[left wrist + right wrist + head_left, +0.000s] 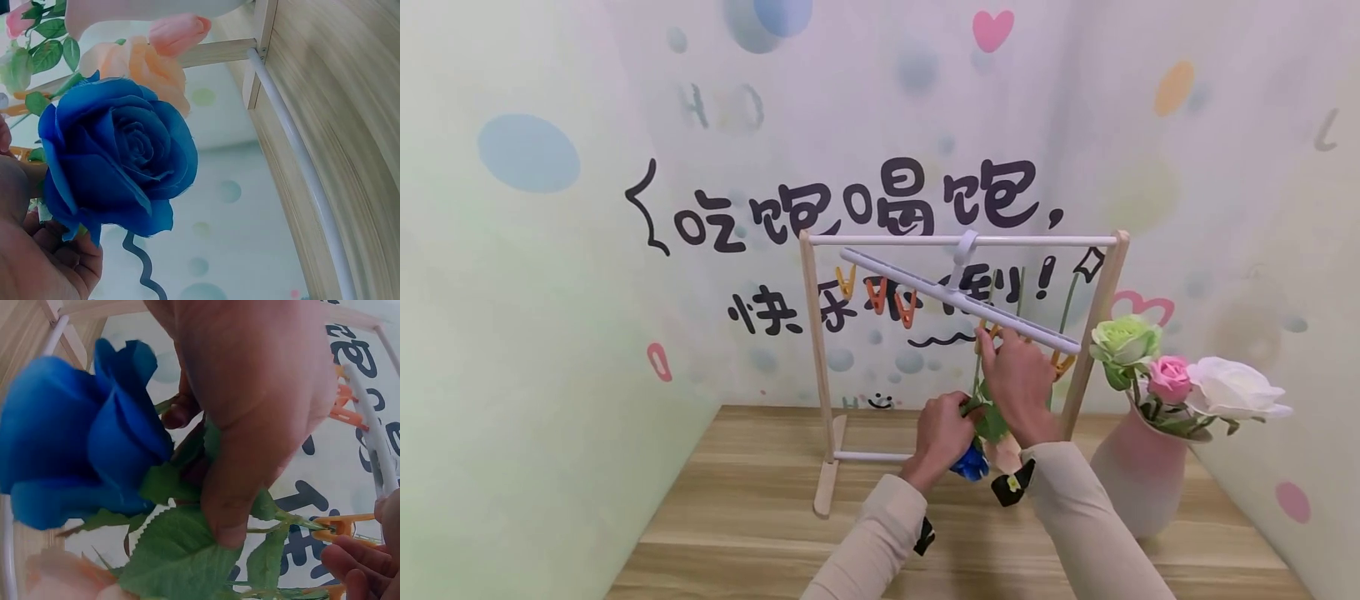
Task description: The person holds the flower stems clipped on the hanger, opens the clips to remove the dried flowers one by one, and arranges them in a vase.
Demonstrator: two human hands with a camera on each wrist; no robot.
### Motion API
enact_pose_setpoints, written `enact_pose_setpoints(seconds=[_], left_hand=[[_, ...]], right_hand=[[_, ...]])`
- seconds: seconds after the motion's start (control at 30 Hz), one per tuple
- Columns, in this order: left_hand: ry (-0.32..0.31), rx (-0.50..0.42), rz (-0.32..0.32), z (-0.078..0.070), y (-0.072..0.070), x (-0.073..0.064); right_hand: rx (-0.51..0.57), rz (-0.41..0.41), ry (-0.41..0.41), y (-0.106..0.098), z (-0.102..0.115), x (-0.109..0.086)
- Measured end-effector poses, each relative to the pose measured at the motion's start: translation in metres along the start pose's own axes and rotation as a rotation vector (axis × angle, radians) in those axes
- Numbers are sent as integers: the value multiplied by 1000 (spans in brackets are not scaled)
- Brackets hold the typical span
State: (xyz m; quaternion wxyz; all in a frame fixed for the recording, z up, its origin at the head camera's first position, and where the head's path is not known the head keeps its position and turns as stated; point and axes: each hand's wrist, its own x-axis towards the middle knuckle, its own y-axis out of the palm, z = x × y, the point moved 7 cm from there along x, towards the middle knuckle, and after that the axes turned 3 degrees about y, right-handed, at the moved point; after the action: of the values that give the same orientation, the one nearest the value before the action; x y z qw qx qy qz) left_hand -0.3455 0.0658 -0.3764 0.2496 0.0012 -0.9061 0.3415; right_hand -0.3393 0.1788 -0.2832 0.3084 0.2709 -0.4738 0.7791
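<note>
Beneath the hanger [910,280], a blue rose [125,156] points down, near vertical, left hand [943,429] gripping it, right hand [1022,383] pinching a clip [342,520].

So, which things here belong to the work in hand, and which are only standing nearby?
In use, it seems:
blue rose, stem in left hand
clip, pinched by right hand
peach flower
hanger
rack

Apparently just standing by:
vase
its green, pink and white flowers
</note>
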Motion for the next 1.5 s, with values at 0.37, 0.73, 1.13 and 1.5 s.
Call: enact_pose_setpoints(seconds=[0.37,0.73,1.13,1.5], left_hand=[[7,7,20,-2,1,-2],[3,-6,41,4,2,-2],[-54,71,168,55,0,-31],[-65,264,322,92,-7,-56]], right_hand=[[25,-71,30,6,-1,5],[103,-115,-15,3,0,8],[19,-45,19,5,-12,15],[-30,45,88,8,-20,19]])
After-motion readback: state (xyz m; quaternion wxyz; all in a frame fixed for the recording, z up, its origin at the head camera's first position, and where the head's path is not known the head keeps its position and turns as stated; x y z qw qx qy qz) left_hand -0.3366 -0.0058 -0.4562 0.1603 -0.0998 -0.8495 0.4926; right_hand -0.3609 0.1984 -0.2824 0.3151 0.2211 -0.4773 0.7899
